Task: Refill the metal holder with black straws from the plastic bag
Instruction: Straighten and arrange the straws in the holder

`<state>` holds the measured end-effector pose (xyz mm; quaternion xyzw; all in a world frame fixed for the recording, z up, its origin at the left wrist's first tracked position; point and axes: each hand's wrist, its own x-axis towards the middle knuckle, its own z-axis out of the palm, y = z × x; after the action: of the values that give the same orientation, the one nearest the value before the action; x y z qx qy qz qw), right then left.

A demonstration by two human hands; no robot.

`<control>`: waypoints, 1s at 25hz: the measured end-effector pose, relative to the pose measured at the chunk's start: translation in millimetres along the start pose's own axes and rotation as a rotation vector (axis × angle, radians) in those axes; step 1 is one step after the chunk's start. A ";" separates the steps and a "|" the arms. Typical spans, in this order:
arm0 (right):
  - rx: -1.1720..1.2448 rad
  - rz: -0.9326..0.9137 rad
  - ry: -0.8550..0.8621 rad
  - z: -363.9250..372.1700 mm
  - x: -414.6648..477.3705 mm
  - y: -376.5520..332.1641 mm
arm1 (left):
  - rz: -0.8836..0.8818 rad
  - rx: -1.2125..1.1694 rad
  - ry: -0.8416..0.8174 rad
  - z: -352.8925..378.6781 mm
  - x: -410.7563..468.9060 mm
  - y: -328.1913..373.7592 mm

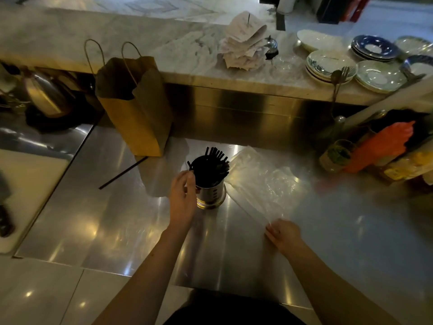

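A brown paper bag [140, 113] with 2 handles stands on the steel counter [93, 219], plates [328, 64] and seemingly receipts [243, 48] behind it.

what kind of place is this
Probably a restaurant or cafe service station: stacked patterned ceramic plates and a spike of paper order slips on the marble ledge, and a shiny metal holder of black straws on the stainless steel worktop.

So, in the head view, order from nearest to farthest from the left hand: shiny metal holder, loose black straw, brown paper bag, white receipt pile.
1. Shiny metal holder, against left hand.
2. Loose black straw, lying left.
3. Brown paper bag, standing behind.
4. White receipt pile, far counter.
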<state>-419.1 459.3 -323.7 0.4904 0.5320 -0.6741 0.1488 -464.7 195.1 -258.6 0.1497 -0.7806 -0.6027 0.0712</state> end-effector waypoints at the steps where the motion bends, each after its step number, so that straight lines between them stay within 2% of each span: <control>1: -0.071 0.015 0.008 -2.8 1.0 -2.1 | -0.012 0.004 0.015 1.2 -0.2 -0.9; 4: -0.286 -0.073 0.021 -6.1 2.8 -5.4 | -0.032 -0.001 0.066 7.9 -0.6 -6.3; 6: -0.525 -0.174 -0.016 -8.0 8.7 -4.7 | -0.050 0.007 0.077 12.5 -1.6 -5.6; 11: -0.895 -0.343 -0.073 -16.1 23.2 -0.7 | 0.029 0.043 0.062 15.6 -12.0 8.2; 19: -1.055 -0.397 -0.054 5.0 23.2 10.1 | 0.124 0.144 -0.087 -3.3 -7.3 6.9; 25: -1.092 -0.500 0.080 36.2 1.3 21.5 | 0.095 0.210 -0.194 -55.9 31.3 -20.1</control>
<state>-422.4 420.2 -338.8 0.2279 0.9056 -0.2992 0.1958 -475.0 129.1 -265.3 0.0602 -0.8487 -0.5254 0.0077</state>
